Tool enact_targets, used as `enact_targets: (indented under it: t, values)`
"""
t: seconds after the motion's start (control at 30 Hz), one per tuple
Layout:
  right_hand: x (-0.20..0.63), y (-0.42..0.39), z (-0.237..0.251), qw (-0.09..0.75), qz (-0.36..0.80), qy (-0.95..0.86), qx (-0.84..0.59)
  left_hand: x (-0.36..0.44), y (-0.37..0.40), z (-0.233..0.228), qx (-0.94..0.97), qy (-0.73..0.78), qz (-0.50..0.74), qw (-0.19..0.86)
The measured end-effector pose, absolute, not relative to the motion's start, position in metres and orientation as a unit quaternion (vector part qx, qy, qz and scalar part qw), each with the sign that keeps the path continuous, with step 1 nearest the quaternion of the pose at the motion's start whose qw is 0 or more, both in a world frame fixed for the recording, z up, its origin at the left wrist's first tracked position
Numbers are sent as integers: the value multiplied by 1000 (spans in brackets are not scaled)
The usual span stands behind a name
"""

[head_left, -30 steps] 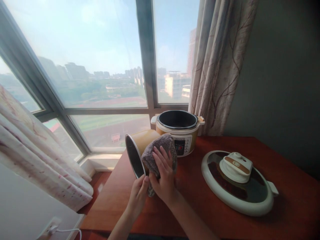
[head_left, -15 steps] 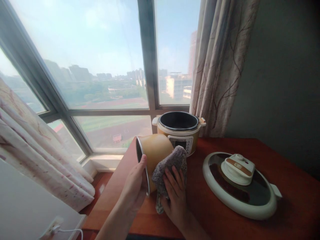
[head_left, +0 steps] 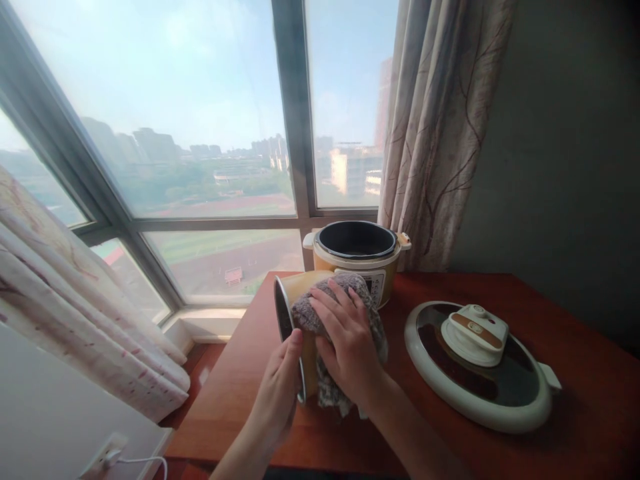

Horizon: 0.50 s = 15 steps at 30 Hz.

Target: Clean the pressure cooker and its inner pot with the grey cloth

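At the near left edge of the worktop [head_left: 450, 460], the left hand [head_left: 277, 393] has its grip closed on the rim of the yellow inner pot [head_left: 295, 290], thumb hooked over the edge, holding it tipped on its side with the mouth facing left. The right hand [head_left: 350, 340] lies flat over a grey cloth [head_left: 345, 393], pressing it against the pot's outer wall; this grip is spread, not clenched. Just behind stands the cooker base [head_left: 356, 257], and the lid [head_left: 477, 367] lies well apart on the right. With only a rim hold, hard pressing could twist the pot loose; so close to the edge, it might roll off.
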State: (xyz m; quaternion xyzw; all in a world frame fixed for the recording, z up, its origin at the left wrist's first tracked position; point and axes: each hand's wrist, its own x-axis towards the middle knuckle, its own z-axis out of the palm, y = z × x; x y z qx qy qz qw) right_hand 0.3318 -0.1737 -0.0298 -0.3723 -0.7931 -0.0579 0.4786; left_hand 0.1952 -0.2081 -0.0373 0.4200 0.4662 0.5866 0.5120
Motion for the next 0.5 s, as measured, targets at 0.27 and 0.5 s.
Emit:
enact_targets:
  t: [0.27, 0.5]
  values:
    - [319, -119, 43, 357, 58, -834, -417, 192, -218, -63, 487, 459, 537, 514]
    - [315, -114, 52, 288, 62, -818, -494, 181, -233, -97, 607, 478, 496, 397]
